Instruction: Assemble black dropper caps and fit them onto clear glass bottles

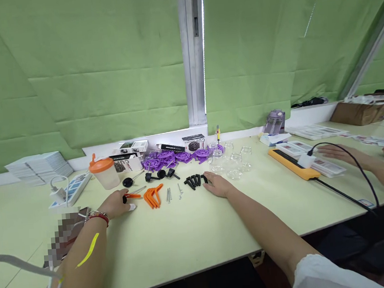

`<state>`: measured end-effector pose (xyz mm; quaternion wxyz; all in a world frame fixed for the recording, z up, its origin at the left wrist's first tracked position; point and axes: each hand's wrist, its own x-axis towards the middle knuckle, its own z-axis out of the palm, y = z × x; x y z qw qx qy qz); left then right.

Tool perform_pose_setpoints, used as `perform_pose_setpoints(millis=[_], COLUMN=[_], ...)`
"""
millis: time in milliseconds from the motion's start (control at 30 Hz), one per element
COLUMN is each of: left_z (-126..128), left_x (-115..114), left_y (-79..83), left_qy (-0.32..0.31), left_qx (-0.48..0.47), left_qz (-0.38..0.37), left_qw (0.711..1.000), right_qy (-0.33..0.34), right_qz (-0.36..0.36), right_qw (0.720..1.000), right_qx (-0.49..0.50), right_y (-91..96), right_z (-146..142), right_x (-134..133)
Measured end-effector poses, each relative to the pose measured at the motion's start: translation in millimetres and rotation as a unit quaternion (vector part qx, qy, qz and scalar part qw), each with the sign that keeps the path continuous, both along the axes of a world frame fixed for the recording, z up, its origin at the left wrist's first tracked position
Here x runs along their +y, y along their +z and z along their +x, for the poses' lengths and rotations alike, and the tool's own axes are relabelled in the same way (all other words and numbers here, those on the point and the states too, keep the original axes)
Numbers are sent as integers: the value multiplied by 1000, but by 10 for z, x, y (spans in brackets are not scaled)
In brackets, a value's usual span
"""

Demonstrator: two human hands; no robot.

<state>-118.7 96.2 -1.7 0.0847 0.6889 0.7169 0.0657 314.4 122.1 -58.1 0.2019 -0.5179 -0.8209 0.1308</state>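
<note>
My left hand (117, 204) rests on the pale green table (192, 237), fingers curled around an orange-handled tool (133, 194) beside a small stack of orange angled pieces (153, 196). My right hand (218, 184) lies flat on the table, fingers apart, its fingertips touching a row of small black pieces (194, 180). A few metal screws (169, 194) lie between the two hands. Behind them sit purple wheel-like parts (175, 157), black knobs with stems (161, 175) and clear plastic cups (233, 162).
An orange-lidded cup (104, 171), a white power strip (72, 190), stacked booklets (39, 166) and small boxes (165, 147) stand at the back. On the right, a yellow-edged device (293, 164) with a black cable (349, 196). Another person's hands (337, 154) rest over cards at far right.
</note>
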Motion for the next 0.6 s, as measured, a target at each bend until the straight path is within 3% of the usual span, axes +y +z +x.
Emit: perform_pose_setpoints(millis=[200, 300, 367, 433, 600], left_z=[164, 388, 601, 844, 1366], left_x=[-160, -230, -242, -226, -188], left_y=[134, 245, 295, 304, 152], left_qy=[83, 134, 146, 153, 113], left_qx=[3, -69, -212, -437, -540], left_qz=[94, 179, 214, 210, 168], left_qw=[992, 972, 942, 861, 817], right_qy=[-2, -7, -8, -15, -66], right_qz=[-1, 0, 10, 21, 41], right_qw=[1000, 1000, 1000, 999, 995], right_qx=[-1, -8, -18, -30, -64], right_y=[-39, -37, -34, -30, -6], right_z=[13, 4, -2, -5, -46], right_x=[11, -1, -16, -36, -81])
